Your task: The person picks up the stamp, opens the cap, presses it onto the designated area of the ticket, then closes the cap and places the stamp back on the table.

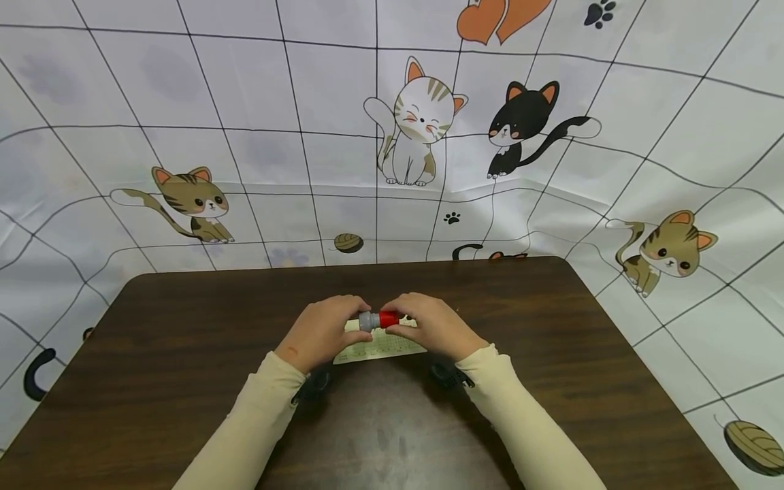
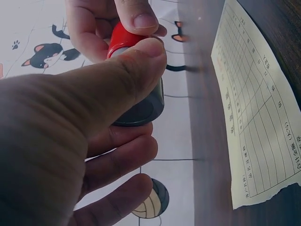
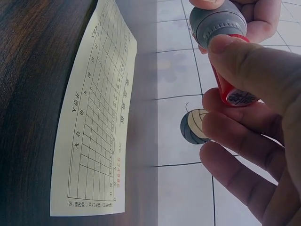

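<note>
A small stamp, with a red section (image 1: 388, 319) and a grey section (image 1: 367, 321), is held sideways above the table between both hands. My left hand (image 1: 323, 330) pinches the grey section between thumb and fingers, its other fingers loosely spread in the left wrist view. The red section is pinched by my right hand (image 1: 439, 328). In the right wrist view, dark marks show on the stamp's round red end (image 3: 241, 98). The two sections meet without a visible gap. Below lies a pale yellow printed receipt slip (image 1: 380, 348) with a ruled grid, partly covered by the hands.
The dark brown wooden table (image 1: 202, 367) spreads around both forearms, its far edge close to a white cloth backdrop (image 1: 331, 156) printed with cats and grid lines. Dark wrist straps (image 1: 315, 382) sit beneath the cream sleeves (image 1: 254, 408).
</note>
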The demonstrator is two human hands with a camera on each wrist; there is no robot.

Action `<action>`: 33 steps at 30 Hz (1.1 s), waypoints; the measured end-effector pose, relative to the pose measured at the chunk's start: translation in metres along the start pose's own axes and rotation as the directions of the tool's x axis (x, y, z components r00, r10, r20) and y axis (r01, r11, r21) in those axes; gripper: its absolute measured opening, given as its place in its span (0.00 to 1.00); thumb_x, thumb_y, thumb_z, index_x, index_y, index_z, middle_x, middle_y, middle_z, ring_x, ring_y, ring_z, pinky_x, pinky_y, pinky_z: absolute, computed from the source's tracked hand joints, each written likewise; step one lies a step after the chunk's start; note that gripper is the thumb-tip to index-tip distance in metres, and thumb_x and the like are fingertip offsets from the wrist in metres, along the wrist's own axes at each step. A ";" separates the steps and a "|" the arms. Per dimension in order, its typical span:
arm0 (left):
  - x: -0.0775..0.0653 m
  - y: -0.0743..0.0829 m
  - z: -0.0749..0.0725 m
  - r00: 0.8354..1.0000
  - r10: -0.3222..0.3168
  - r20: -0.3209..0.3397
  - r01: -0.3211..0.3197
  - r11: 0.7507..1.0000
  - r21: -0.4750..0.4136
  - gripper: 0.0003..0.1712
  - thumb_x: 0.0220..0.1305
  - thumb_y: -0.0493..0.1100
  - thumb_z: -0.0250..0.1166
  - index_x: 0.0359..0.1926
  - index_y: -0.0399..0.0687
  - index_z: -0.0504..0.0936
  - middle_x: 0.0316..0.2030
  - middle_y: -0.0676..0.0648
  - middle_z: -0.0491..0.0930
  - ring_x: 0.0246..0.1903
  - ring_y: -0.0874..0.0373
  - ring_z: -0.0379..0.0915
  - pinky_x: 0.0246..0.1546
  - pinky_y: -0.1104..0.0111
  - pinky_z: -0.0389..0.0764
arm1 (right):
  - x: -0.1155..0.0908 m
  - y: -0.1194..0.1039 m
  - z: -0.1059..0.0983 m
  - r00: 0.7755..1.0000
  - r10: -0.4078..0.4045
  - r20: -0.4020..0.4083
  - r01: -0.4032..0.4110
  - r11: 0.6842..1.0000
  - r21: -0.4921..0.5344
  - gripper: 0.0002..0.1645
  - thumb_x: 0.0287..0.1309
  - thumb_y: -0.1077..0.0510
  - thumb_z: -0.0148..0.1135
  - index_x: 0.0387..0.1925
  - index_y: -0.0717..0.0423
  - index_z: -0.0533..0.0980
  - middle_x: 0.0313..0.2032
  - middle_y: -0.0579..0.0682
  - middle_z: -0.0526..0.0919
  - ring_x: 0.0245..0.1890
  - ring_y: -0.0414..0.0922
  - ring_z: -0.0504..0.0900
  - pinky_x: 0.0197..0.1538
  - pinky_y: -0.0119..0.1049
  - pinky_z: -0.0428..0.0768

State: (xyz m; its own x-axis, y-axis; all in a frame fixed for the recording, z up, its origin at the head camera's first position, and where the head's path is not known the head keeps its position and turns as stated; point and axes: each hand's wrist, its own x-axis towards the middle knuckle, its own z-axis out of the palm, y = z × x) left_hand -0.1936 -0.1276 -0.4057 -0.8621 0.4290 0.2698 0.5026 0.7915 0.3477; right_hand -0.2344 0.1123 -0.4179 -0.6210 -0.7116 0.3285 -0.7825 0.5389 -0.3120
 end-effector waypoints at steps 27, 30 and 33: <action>0.001 -0.003 0.001 0.999 -0.032 0.005 0.032 0.999 0.002 0.24 0.52 0.57 0.83 0.43 0.51 0.85 0.35 0.54 0.86 0.29 0.64 0.74 0.32 0.67 0.81 | 0.001 -0.002 0.002 0.998 0.061 0.001 -0.061 0.998 0.006 0.14 0.60 0.52 0.76 0.46 0.49 0.85 0.39 0.41 0.87 0.37 0.35 0.82 0.43 0.33 0.83; 0.001 -0.002 0.000 1.000 -0.015 0.009 0.015 1.000 -0.005 0.24 0.54 0.55 0.82 0.46 0.49 0.85 0.38 0.51 0.87 0.33 0.59 0.79 0.36 0.64 0.83 | 0.000 -0.001 0.002 0.999 0.047 -0.009 -0.047 0.999 -0.009 0.14 0.61 0.52 0.76 0.47 0.49 0.85 0.40 0.41 0.87 0.37 0.36 0.82 0.43 0.33 0.83; 0.001 -0.003 0.000 1.000 -0.001 0.030 0.002 1.000 -0.007 0.25 0.55 0.53 0.81 0.50 0.47 0.85 0.42 0.49 0.87 0.38 0.54 0.83 0.41 0.60 0.86 | -0.001 -0.001 0.001 1.000 0.012 0.000 -0.012 1.000 -0.024 0.15 0.62 0.53 0.75 0.49 0.49 0.85 0.41 0.42 0.86 0.39 0.38 0.82 0.44 0.34 0.83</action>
State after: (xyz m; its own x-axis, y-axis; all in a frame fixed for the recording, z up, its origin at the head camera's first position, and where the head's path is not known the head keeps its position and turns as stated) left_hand -0.1959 -0.1290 -0.4062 -0.8643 0.4408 0.2422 0.5017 0.7892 0.3542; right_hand -0.2328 0.1120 -0.4191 -0.6302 -0.7050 0.3252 -0.7760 0.5579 -0.2943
